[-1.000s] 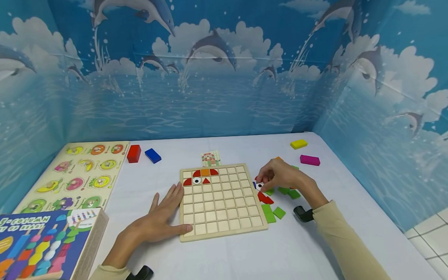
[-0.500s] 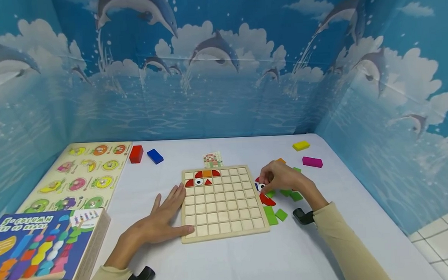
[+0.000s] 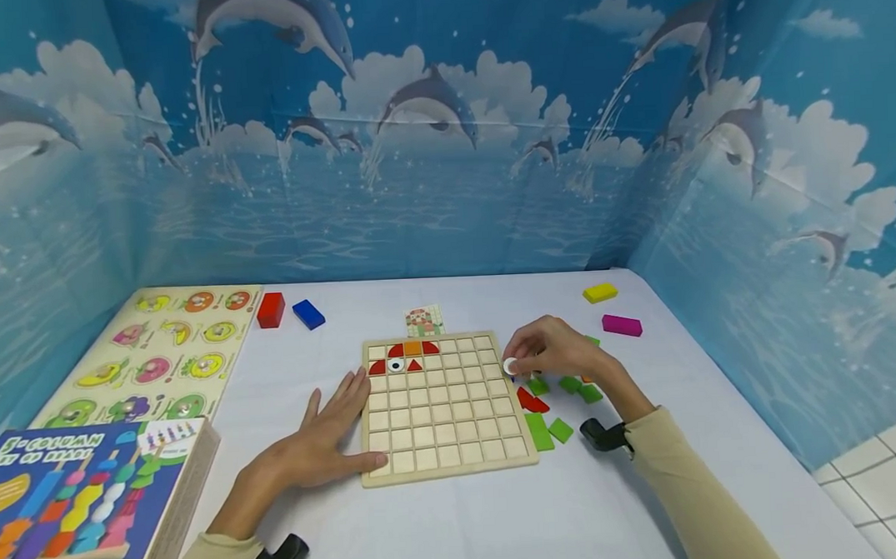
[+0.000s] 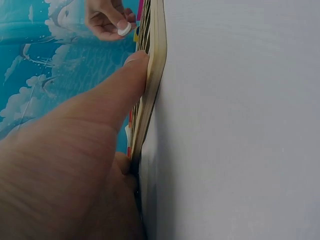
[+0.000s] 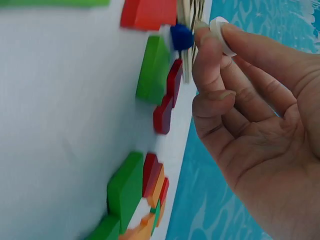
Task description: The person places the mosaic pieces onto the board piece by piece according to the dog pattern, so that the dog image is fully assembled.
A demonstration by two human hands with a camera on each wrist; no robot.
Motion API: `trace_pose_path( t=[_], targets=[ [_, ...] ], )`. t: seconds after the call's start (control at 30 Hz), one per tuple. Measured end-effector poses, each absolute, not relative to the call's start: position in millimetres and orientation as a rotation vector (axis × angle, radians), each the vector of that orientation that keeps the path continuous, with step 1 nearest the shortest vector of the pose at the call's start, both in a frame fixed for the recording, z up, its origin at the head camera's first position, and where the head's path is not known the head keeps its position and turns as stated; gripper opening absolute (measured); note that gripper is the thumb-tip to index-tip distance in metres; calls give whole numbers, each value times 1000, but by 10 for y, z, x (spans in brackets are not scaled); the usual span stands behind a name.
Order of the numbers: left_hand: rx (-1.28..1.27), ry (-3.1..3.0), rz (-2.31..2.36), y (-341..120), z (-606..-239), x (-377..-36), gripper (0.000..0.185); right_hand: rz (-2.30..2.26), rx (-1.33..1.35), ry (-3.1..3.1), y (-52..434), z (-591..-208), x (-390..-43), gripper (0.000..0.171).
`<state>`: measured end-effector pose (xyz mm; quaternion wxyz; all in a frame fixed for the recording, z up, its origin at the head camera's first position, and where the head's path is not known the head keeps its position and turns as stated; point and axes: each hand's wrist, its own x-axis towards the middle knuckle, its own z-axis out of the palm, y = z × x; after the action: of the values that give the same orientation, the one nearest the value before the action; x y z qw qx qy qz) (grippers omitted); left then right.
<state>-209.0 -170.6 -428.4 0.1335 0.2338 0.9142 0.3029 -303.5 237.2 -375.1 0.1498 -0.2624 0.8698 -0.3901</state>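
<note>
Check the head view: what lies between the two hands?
The wooden grid board. The left hand presses flat against its left edge; the right hand, pinching a white disc, hovers at its right edge.

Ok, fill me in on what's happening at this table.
A person is working on a wooden grid board lying on a white table. The left hand rests flat against the board's left edge. The right hand pinches a small white round piece at the board's right edge, above loose green and red pieces. Only the board's top-left cells are filled, with red and orange pieces and an eye piece.
</note>
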Motion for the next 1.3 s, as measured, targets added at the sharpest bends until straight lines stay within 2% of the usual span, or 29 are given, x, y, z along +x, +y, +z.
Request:
trace_pose_path(
  t=[0.27, 0.47, 0.57, 0.93, 1.3],
  targets=[
    [650, 2632, 862, -1713, -4232, -2092, 118, -1249, -723, 2457, 2179, -3727, -3000, 27],
    [655, 2655, 862, -1749, -4292, -2116, 122, -1269, -767, 2479, 1863, -3727, -3071, 11],
    [654, 2648, 872, -1750, -4314, -2122, 122, -1280, -740, 2489, 1683, -3736, -3100, 8],
    [703, 2628, 937, -1685, -4254, -2114, 120, -1298, -567, 2590, 1295, -3739, -3188, 8],
    [663, 2636, 906, -1709, -4333, -2142, 122, -1264, -606, 2598, 1203, -3821, -3257, 6]
  ],
)
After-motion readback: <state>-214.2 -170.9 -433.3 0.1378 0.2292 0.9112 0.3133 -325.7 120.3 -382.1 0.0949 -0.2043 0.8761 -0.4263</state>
